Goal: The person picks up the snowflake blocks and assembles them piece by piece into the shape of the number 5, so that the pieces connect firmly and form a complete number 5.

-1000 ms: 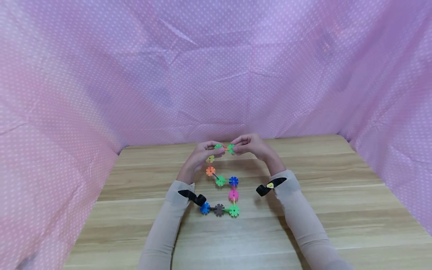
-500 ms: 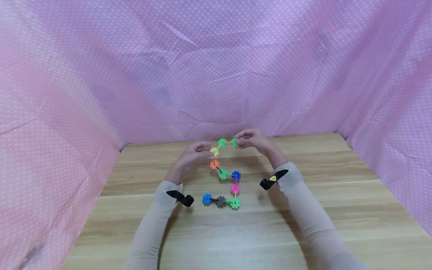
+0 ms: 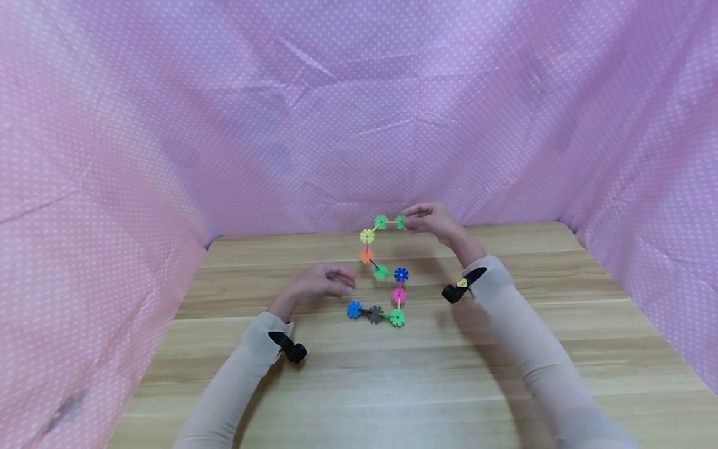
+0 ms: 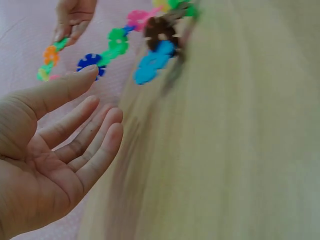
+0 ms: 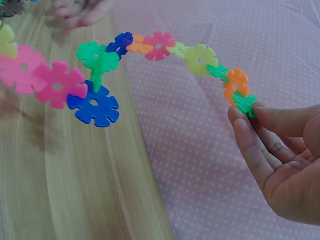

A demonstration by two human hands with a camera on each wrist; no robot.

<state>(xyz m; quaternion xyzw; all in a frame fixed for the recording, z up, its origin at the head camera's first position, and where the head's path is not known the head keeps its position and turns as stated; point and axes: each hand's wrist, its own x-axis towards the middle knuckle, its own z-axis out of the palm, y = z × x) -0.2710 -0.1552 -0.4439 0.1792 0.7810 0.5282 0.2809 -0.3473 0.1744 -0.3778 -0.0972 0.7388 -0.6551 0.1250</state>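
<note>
A zigzag chain of slotted plastic snowflake discs (image 3: 399,295) runs across the middle of the head view. My right hand (image 3: 440,226) pinches the green disc (image 5: 245,105) at its far end between thumb and fingers. From there the chain passes a yellow disc (image 3: 367,236), an orange disc (image 3: 366,255) and a dark blue disc (image 5: 93,106). A brown disc (image 4: 161,34) and a lighter blue disc (image 3: 354,310) form the near end. Left of the chain, my left hand (image 3: 320,280) holds nothing, its fingers loosely bent and apart from the discs.
A wood-grain table (image 3: 359,386) spreads under the hands. Pink dotted cloth (image 3: 359,125) hangs behind it and at both sides. A black strap with a small camera sits on each wrist, the left one (image 3: 288,346) near the table's left part.
My left hand has let go of the chain and drawn back toward the near left. My right hand has moved away and slightly right, and the chain has shifted with it.
</note>
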